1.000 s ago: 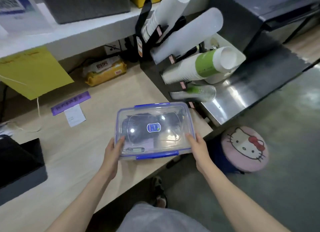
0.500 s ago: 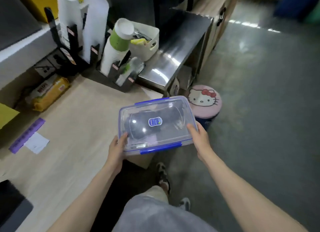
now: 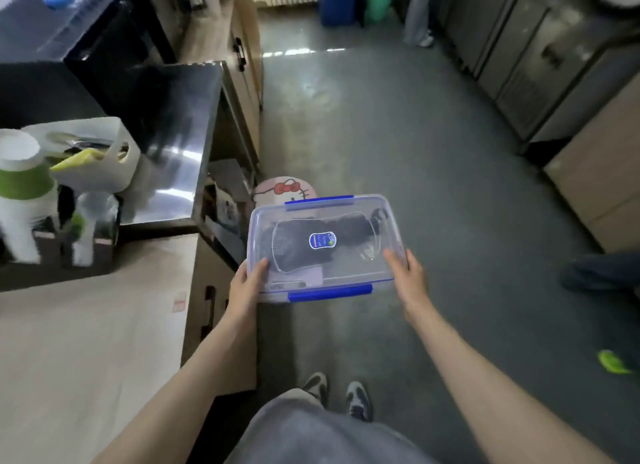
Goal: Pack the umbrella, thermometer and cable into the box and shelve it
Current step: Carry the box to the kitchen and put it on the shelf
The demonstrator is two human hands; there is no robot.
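Gripping the lidded box (image 3: 325,245) by its two short ends, thumbs over the lid, the left hand (image 3: 246,283) and right hand (image 3: 405,276) held it in mid-air beyond the counter (image 3: 93,325), where one slipped grip risked a drop.

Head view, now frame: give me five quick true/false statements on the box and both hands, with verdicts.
1. Both hands hold the box, the left hand at one end and the right hand at the other. True.
2. The box rests on the wooden counter. False: it is carried in the air above the floor, to the right of the counter.
3. The lid is off. False: the clear lid is on, with its blue clip down on the near side.
4. A dark object shows through the lid. True.
5. The pink stool lies beyond the box's far left corner. True.
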